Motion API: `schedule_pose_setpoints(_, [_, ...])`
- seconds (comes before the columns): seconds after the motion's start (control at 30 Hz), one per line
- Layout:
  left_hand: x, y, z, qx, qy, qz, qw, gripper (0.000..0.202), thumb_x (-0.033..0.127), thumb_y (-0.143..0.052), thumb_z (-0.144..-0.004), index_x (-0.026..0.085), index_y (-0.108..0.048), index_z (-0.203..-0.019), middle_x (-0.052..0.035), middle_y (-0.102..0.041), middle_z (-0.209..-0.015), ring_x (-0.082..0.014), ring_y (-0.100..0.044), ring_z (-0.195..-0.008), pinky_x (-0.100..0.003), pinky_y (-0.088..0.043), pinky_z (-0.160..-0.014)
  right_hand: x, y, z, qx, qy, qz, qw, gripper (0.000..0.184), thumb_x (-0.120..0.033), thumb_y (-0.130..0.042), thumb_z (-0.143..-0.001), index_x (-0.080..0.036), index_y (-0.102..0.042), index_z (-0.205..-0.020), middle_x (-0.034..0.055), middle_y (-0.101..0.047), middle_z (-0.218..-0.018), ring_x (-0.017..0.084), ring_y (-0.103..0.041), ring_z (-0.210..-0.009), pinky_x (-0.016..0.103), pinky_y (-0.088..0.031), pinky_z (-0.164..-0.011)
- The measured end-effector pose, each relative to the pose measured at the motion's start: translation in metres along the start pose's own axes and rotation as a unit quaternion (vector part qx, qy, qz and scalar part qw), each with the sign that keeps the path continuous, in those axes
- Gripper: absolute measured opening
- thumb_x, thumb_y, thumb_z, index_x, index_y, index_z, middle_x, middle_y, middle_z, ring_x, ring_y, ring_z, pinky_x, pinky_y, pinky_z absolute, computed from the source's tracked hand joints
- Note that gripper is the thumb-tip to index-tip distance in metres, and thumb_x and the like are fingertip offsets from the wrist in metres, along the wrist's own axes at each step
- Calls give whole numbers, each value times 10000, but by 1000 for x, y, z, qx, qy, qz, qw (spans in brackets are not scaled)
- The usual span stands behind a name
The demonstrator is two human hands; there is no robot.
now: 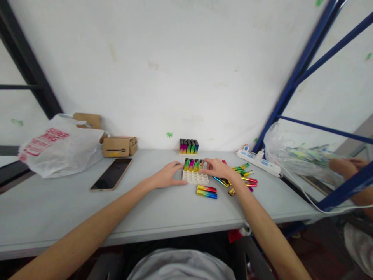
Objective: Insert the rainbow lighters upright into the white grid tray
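A white holed tray (195, 178) lies in front of me. Along its back stands a row of shiny rainbow lighters (191, 165), green, purple and yellow. At the tray's left edge, my left hand (168, 175) has its index finger towards the back and its thumb at the front corner, gripping the side. My right hand (217, 168) pinches a lighter (201, 165) upright at the right end of that row; the fingers partly cover it. Two lighters (206, 191) lie side by side just before the tray.
More loose lighters (244, 175) are scattered right of the tray. A filled block of lighters (189, 146) stands by the wall. Leftward are a phone (112, 174), cardboard box (119, 147) and white plastic bag (64, 146). A power strip (258, 161) sits at right, near another person's hand (345, 169).
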State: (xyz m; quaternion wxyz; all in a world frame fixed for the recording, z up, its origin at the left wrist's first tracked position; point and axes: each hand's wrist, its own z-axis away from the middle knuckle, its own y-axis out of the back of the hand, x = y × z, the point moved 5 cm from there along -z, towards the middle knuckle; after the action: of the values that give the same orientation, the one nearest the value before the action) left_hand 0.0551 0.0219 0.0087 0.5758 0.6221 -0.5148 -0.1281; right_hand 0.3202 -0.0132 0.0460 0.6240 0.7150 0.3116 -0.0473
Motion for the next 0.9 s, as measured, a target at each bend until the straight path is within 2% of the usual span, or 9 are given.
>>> schedule_pose_setpoints(0.1, [-1,0,0,1,-2,-4,1000,802,791,-732,-916,224,-635,-1475,-154,-616,-1497,-353,-616,-1397,-465,-450,-1260,14,21,8,61,-61,55,995,469,-644,-640,-1051,-233,-807,-1203,80,-808,-909,252,-723,-824,329,-520,-812])
schedule_pose_setpoints(0.17, [-1,0,0,3,-1,-5,1000,812,805,-728,-912,226,-635,-1473,-151,-612,-1505,-356,-619,-1397,-467,-450,-1262,33,39,15,117,-135,108,978,527,-582,-453,-1144,-199,-813,-1183,159,-813,-1006,301,-745,-968,382,-533,-920])
schedule_pose_setpoints(0.23, [-1,0,0,5,-2,-4,1000,811,813,-725,-911,229,-639,-1467,-147,-615,-1499,-354,-625,-1386,-467,-453,-1261,57,60,28,196,-235,180,935,542,-477,-391,-1160,-137,-812,-1188,264,-779,-1160,378,-713,-1169,468,-519,-1027])
schedule_pose_setpoints(0.3, [-1,0,0,5,-3,-2,1000,814,823,-718,-911,226,-644,-1459,-148,-617,-1485,-352,-627,-1378,-467,-458,-1258,82,77,47,268,-333,235,873,472,-412,-485,-1115,-99,-769,-1325,332,-680,-1386,462,-609,-1359,563,-496,-1087])
schedule_pose_setpoints(0.37, [-1,0,0,2,-2,-2,1000,825,836,-705,-913,221,-642,-1460,-154,-611,-1486,-352,-619,-1386,-465,-454,-1261,109,83,64,262,-430,230,833,524,-402,-541,-1078,-87,-688,-1470,360,-572,-1527,500,-550,-1436,625,-488,-1102])
schedule_pose_setpoints(0.47, [0,0,0,-2,-1,-2,1000,832,842,-691,-918,219,-634,-1467,-154,-602,-1498,-349,-616,-1388,-459,-447,-1263,140,80,81,194,-516,180,815,590,-441,-610,-1038,-50,-680,-1474,383,-579,-1514,521,-578,-1428,656,-490,-1116])
schedule_pose_setpoints(0.6, [1,1,0,-1,-5,-4,1000,821,842,-674,-933,217,-637,-1463,-155,-609,-1498,-354,-626,-1375,-462,-452,-1256,155,73,80,155,-523,156,823,622,-527,-676,-997,-107,-695,-1455,333,-652,-1478,480,-638,-1391,621,-518,-1116])
schedule_pose_setpoints(0.8, [0,-1,0,1,-4,-11,1000,840,857,-670,-927,217,-633,-1470,-154,-613,-1498,-354,-622,-1389,-443,-450,-1259,155,71,61,151,-440,146,873,421,-217,-651,-968,-64,-713,-1356,302,-753,-1340,393,-726,-1291,471,-558,-1074])
schedule_pose_setpoints(0.9, [0,-1,0,0,-3,-13,1000,838,846,-678,-926,213,-629,-1473,-157,-608,-1506,-358,-618,-1400,-447,-446,-1263,146,76,48,191,-367,152,898,365,-235,-646,-984,-92,-712,-1314,241,-799,-1223,334,-772,-1187,399,-574,-1036])
